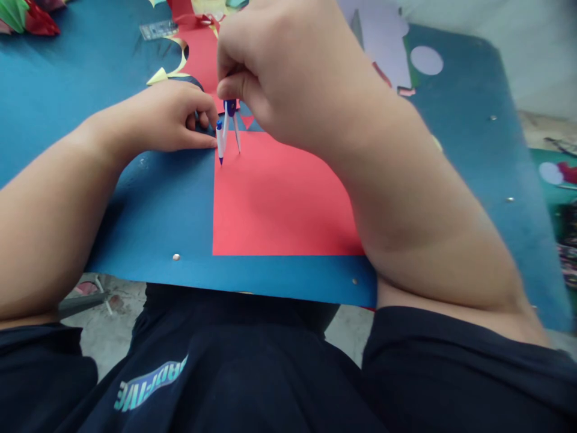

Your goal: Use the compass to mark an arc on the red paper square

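Observation:
My right hand [283, 72] pinches the top of a drawing compass [231, 109] from above. The compass stands upright with its legs slightly apart, and a small white and blue pen is fixed in one leg. Its tips are at the upper left corner of a red paper sheet [279, 204]. My left hand [180, 117] rests at the sheet's left edge, close beside the pen. Its thumb and index finger are apart, the other fingers loosely curled, with nothing seen between them.
Red paper scraps [201, 60] and a curved yellow cutout [184, 57] lie beyond my hands. A clear ruler [158, 30] is at the far left of them. A pale disc [426, 60] lies on the right of the blue table [469, 150]. Folded coloured paper [27, 17] sits at the far left.

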A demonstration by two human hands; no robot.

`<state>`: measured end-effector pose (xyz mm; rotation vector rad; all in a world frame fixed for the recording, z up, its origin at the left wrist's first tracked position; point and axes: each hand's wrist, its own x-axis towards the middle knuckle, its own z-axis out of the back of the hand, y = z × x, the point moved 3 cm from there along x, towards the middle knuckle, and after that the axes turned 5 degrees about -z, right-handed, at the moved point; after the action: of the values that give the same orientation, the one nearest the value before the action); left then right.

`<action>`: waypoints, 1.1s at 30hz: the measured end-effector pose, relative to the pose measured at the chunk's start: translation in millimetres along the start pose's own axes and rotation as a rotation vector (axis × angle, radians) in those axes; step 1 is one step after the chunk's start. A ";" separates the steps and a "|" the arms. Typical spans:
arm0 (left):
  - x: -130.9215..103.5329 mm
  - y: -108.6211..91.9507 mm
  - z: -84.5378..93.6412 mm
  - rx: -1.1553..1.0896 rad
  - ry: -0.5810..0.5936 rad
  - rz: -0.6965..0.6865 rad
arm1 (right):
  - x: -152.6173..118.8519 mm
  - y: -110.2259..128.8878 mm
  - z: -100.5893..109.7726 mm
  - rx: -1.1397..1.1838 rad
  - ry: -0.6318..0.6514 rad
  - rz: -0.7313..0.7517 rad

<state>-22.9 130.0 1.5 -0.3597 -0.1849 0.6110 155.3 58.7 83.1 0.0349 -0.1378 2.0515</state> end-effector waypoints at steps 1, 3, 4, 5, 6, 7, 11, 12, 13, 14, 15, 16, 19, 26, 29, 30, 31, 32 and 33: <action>0.1 0.1 -0.1 0.019 0.003 0.011 | -0.1 -0.8 -0.3 -0.007 -0.011 -0.009; 0.8 1.6 -0.9 0.065 0.006 0.030 | -1.2 -1.1 -0.3 -0.026 -0.013 -0.024; 1.1 2.4 -1.4 0.071 0.003 0.030 | -2.2 -0.7 0.2 -0.038 -0.004 -0.029; 1.5 3.0 -1.8 0.072 -0.002 0.024 | -3.5 0.1 1.0 -0.049 0.013 -0.035; 1.7 3.5 -2.2 0.070 -0.003 0.016 | -5.0 1.1 2.2 -0.060 0.033 -0.045; 1.8 3.9 -2.4 0.067 -0.009 0.007 | -6.6 2.2 3.9 -0.073 0.051 -0.059; 1.7 4.8 -2.5 0.061 -0.028 -0.013 | -12.9 5.3 12.5 -0.125 0.099 -0.137; 1.7 5.1 -2.5 0.059 -0.032 -0.009 | -14.3 5.6 14.4 -0.147 0.111 -0.155; 1.8 5.4 -2.6 0.058 -0.032 -0.003 | -15.6 5.7 16.1 -0.179 0.123 -0.175; 1.9 5.7 -2.9 0.057 -0.029 0.004 | -16.9 5.4 17.6 -0.220 0.136 -0.198; 2.0 6.0 -3.1 0.057 -0.028 0.012 | -18.2 4.9 18.8 -0.274 0.154 -0.220; 2.1 6.2 -3.3 0.057 -0.025 0.017 | -19.6 4.6 20.1 -0.327 0.164 -0.229; 2.2 6.4 -3.8 0.058 -0.021 0.023 | -24.1 5.1 22.7 -0.418 0.197 -0.198; 1.6 8.0 -2.4 0.055 -0.011 0.014 | -27.2 11.3 27.6 -0.334 0.200 -0.172; 0.9 6.2 -3.6 0.076 -0.030 -0.030 | -26.0 13.8 25.2 -0.321 0.220 -0.154; 0.7 5.0 -4.6 0.089 -0.055 -0.050 | -25.8 13.3 24.5 -0.316 0.218 -0.155; 0.7 3.6 -6.1 0.098 -0.082 -0.066 | -25.9 12.4 23.8 -0.308 0.217 -0.150; 0.8 2.4 -8.0 0.101 -0.109 -0.077 | -26.1 10.5 23.5 -0.305 0.214 -0.157; 1.2 1.4 -10.2 0.101 -0.135 -0.082 | -26.3 8.7 23.4 -0.293 0.211 -0.156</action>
<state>-19.8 128.9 -8.4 -0.2122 -0.2955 0.5613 159.1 28.9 103.4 -0.3408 -0.2926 1.8484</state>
